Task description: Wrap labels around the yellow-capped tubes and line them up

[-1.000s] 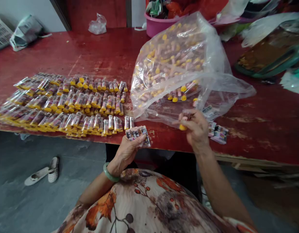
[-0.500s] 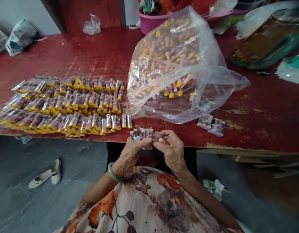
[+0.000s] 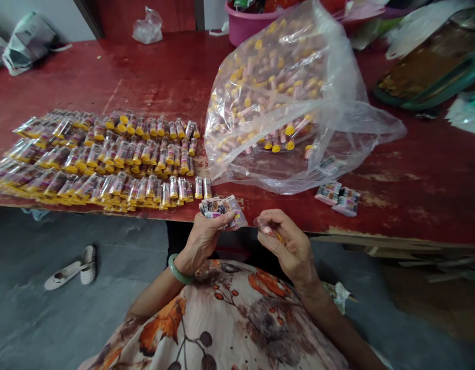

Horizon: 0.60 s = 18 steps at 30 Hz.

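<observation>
Fanned out in my left hand (image 3: 206, 234) is a small stack of printed cards (image 3: 232, 209), pressed under the thumb. My right hand (image 3: 289, 241) is closed round a small clear tube (image 3: 267, 230) with pinkish contents and a bit of yellow at its lower end. The two hands are apart, just in front of the table edge. Beyond them a large clear plastic bag (image 3: 338, 128) lies on its side, full of yellow-capped tubes (image 3: 276, 147). To the left, rows of filled tubes with printed inserts (image 3: 117, 185) lie piled on the red table (image 3: 145, 77).
Two small stacks of cards (image 3: 346, 200) lie right of the bag. A pink basin (image 3: 241, 25) stands behind it, and a big jug of brown liquid (image 3: 426, 67) at the far right. White shoes (image 3: 64, 275) rest on the floor at left.
My right hand has drawn away to the right from the cards, with the tube in it. The cards in my left hand are more spread out and tilted now.
</observation>
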Available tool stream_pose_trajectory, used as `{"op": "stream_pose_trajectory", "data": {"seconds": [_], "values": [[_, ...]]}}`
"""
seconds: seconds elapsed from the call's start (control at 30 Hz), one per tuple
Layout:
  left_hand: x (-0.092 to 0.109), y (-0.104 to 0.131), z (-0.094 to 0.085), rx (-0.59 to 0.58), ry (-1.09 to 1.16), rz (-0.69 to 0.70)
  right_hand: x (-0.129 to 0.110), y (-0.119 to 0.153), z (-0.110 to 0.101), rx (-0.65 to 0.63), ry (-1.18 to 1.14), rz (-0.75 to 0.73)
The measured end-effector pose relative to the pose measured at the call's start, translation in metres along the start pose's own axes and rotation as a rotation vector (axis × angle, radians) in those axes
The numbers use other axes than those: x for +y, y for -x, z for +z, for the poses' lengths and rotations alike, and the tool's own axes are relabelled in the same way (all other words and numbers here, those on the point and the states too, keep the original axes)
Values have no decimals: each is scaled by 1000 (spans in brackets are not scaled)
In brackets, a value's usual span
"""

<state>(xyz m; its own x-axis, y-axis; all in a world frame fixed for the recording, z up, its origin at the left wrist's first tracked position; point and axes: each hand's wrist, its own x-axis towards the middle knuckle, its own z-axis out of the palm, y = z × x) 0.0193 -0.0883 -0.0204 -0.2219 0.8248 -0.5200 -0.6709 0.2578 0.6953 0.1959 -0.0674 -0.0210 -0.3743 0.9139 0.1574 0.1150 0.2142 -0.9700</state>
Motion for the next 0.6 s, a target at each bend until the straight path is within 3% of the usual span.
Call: {"op": "stream_pose_trajectory", "data": {"seconds": [0.1, 0.2, 0.33, 0.6], "values": [[1, 1, 4, 44, 24, 18, -7, 11, -5, -46, 188, -194], [-1, 3, 8, 43, 29, 70, -9, 15, -1, 17, 287, -348], [-4, 5, 9, 49, 35, 90, -5, 15, 5, 82, 336, -426], [-1, 11, 8, -14, 60, -22, -6, 9, 10, 169, 517, -587]]}}
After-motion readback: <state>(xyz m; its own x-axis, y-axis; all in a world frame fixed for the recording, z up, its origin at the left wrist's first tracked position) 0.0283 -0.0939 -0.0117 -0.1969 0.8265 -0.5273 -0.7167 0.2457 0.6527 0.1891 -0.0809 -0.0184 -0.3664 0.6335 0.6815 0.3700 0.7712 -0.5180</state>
